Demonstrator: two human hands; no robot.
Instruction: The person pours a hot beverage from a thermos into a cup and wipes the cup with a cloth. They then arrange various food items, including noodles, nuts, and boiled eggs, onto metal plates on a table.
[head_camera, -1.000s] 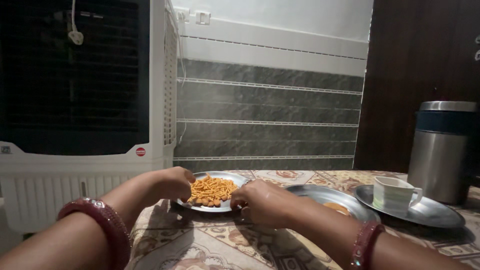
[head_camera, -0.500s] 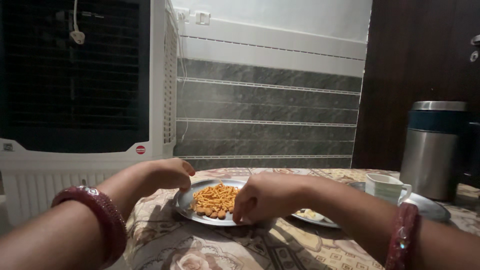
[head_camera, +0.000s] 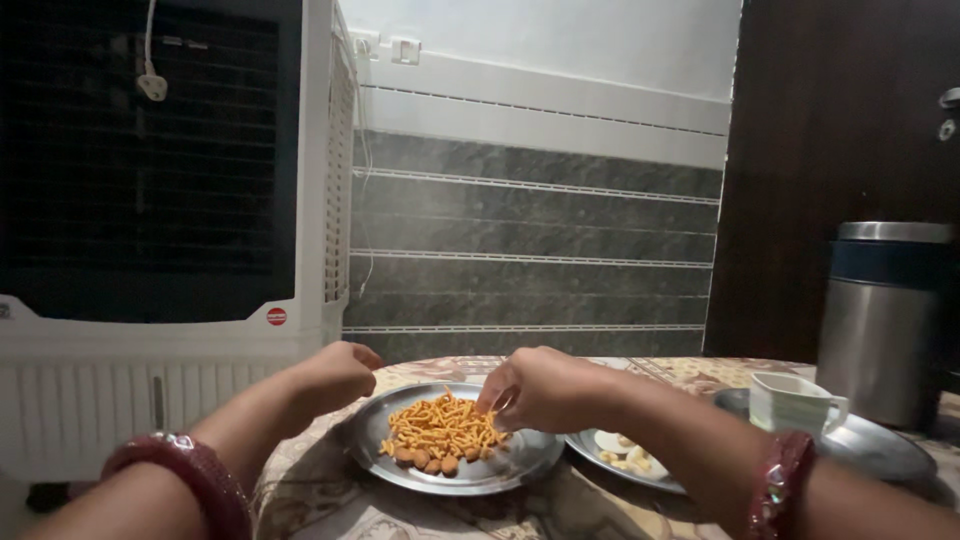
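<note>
The steel plate (head_camera: 455, 470) lay flat on the table (head_camera: 330, 510), round, no long axis. Her right hand (head_camera: 545, 390) pinched orange snack strands (head_camera: 445, 428); left hand (head_camera: 335, 375) curled loosely beside the rim.

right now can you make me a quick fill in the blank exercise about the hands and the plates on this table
1. The right hand hovers over the orange fried snack strands on a round ____ plate.
2. The left hand is curled beside that plate's ____ rim.
3. The white square cup stands on another plate, in front of a tall ____ container.

Missing words: steel; left; steel
</note>
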